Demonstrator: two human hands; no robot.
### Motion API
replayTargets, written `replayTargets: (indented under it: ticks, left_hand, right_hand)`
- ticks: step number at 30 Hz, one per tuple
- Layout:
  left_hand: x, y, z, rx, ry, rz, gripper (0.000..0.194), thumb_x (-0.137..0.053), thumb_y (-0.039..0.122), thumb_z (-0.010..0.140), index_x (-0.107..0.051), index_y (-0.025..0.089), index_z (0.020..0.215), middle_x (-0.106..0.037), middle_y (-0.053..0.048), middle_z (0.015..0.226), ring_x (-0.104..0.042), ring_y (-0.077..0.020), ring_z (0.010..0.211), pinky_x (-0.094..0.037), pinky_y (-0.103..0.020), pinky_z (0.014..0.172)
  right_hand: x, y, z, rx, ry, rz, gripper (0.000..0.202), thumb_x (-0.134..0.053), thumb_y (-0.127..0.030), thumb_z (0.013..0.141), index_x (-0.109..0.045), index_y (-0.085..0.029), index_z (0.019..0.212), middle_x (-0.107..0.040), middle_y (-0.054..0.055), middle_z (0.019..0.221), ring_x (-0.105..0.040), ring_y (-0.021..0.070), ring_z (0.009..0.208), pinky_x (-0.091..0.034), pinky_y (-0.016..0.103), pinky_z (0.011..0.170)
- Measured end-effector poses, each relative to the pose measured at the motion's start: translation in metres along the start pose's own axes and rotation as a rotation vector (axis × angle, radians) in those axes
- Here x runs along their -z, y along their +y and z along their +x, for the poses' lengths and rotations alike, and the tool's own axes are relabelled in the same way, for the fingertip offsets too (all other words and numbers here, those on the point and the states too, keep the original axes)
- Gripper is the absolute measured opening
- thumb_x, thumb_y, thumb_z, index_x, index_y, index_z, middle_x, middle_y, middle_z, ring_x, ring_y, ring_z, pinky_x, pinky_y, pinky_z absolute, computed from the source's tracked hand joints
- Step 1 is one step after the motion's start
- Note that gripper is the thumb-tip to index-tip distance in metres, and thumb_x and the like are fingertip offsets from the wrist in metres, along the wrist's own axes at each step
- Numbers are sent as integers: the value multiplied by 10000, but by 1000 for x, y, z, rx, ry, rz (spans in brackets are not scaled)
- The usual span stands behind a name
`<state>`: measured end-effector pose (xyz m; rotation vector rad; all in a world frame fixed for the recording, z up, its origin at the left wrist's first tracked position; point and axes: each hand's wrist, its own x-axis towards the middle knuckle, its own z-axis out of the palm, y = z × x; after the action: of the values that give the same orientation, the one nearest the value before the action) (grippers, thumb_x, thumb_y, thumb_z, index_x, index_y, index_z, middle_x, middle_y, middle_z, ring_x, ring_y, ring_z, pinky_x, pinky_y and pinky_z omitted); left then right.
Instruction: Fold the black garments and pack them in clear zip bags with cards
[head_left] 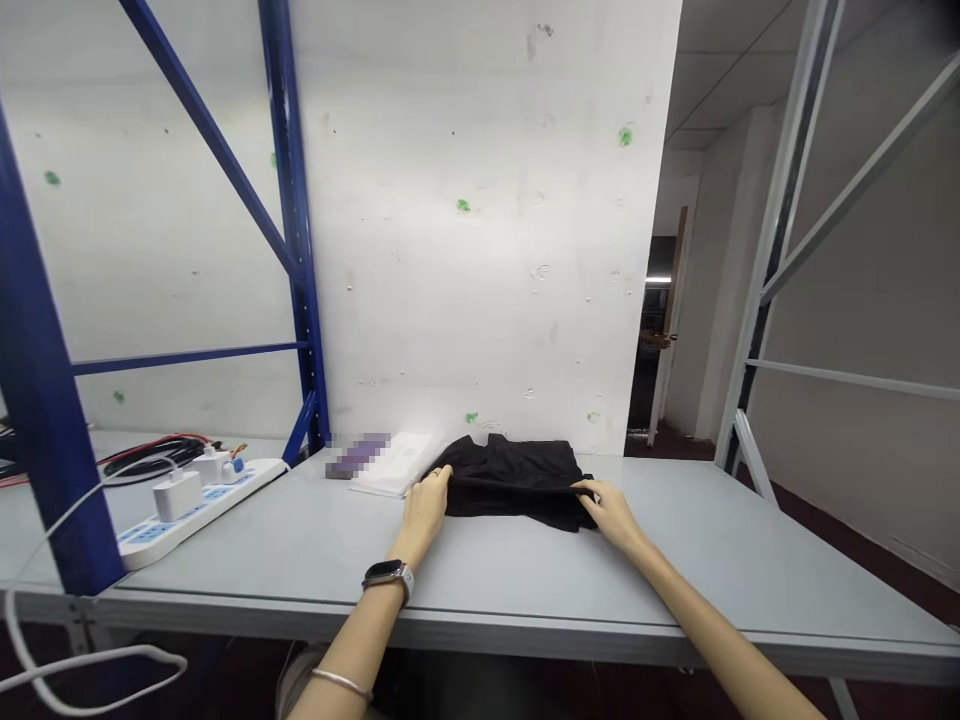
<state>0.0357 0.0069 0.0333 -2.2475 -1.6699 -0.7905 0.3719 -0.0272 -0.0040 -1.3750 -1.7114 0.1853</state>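
A piece of black cloth [517, 465], perhaps a garment, lies bunched on the grey tabletop [525, 575]. My left hand [427, 503] grips its near left corner, fingers closed on the fabric. At the right end, my right hand [609, 508] pinches the same edge between thumb and fingers. Between my two hands the edge is stretched nearly straight and slightly lifted, and a lower layer of the cloth hangs or lies below it. What kind of garment it is, I cannot tell.
Left of the cloth lies a flat white packet [394, 465] beside a blurred purple item [358, 455]. A white power strip [202, 510] with plugged-in chargers and a white cable [34, 660] is at the left, by a blue metal post [52, 400]. A white wall [480, 250] stands behind.
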Motion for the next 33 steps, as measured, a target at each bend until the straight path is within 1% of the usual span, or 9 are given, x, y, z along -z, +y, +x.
replayTargets:
  ticks: [4, 8, 13, 16, 18, 20, 24, 29, 33]
  left_hand:
    - [-10, -10, 11, -8, 2, -314, 302, -290, 174, 923, -587, 196, 977, -645, -41, 770, -626, -188, 715, -445, -285, 648]
    - [-4, -15, 27, -43, 47, -364, 290, -311, 180, 907, -598, 198, 942, -652, -46, 814, -625, -195, 775, -463, -300, 709]
    - [32, -14, 45, -124, 119, -397, 282, -337, 218, 904, -616, 188, 932, -673, -58, 902, -620, -205, 845, -458, -308, 784]
    - [63, -17, 46, -139, 115, -392, 269, -360, 243, 893, -624, 191, 910, -680, -51, 898, -612, -202, 842, -452, -306, 796]
    - [82, -21, 41, -163, 17, -352, 249, -389, 260, 874, -631, 202, 877, -680, -37, 856, -606, -198, 804, -451, -302, 770]
    - [97, -28, 32, -230, -178, -277, 211, -441, 260, 835, -646, 209, 839, -676, -28, 803, -602, -200, 765, -450, -296, 734]
    - [102, -39, 6, -367, -497, -74, 166, -532, 153, 720, -676, 210, 781, -676, -35, 804, -618, -225, 795, -440, -288, 700]
    - [96, -36, -23, -460, -594, 95, 288, -507, 50, 712, -701, 222, 835, -680, -55, 900, -636, -240, 855, -445, -296, 711]
    - [110, -27, -38, -500, -652, 244, 213, -562, 57, 694, -706, 196, 768, -680, -74, 933, -620, -263, 913, -458, -334, 761]
  right_hand:
    - [3, 0, 7, -14, 26, 131, 346, -443, -286, 826, -717, -249, 1034, -705, 56, 1093, -633, 271, 1028, -493, 430, 888]
    - [8, -2, 18, 21, 30, 190, 362, -448, -278, 839, -701, -220, 1091, -694, 55, 1140, -625, 255, 1077, -479, 412, 946]
    - [19, -24, 28, 55, 103, 329, 360, -455, -342, 877, -676, -237, 1141, -667, 39, 1203, -596, 244, 1149, -465, 432, 998]
    - [32, -45, 18, 116, 126, 334, 348, -482, -342, 882, -672, -243, 1157, -647, 35, 1238, -561, 241, 1203, -425, 442, 1052]
    - [41, -56, 2, 148, 68, 271, 336, -483, -320, 887, -676, -253, 1154, -642, 29, 1247, -540, 239, 1230, -399, 444, 1077]
    - [45, -63, -18, 141, -47, 205, 322, -481, -318, 894, -686, -266, 1137, -645, 25, 1241, -548, 245, 1218, -409, 456, 1066]
    - [40, -64, -58, 124, -283, 133, 316, -476, -337, 906, -694, -278, 1127, -671, 29, 1193, -601, 263, 1140, -413, 499, 1049]
    - [36, -67, -83, 144, -393, 68, 333, -459, -362, 926, -675, -276, 1165, -685, 30, 1161, -587, 265, 1156, -272, 517, 1134]
    - [46, -79, -92, 83, -456, 17, 352, -457, -434, 927, -693, -260, 1120, -682, 65, 1137, -502, 317, 1234, -389, 466, 1024]
